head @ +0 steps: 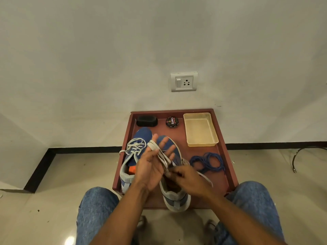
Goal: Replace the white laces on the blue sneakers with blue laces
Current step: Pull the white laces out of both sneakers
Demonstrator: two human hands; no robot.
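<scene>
- The white lace (163,159) is wound round your left hand (152,167), whose fingers are straight and spread; it runs down-right to your right hand (187,179), which pinches it just above the right sneaker (174,195).
- Your right hand is nearer the blue laces (207,161), coiled just beyond it on the tray (230,167).
- The left sneaker (134,152) is laced white.
- The basket (200,129) sits farther back; nothing blocks the way.

Bare forearms, no sleeves showing; blue denim jeans (95,207) on both legs.
</scene>
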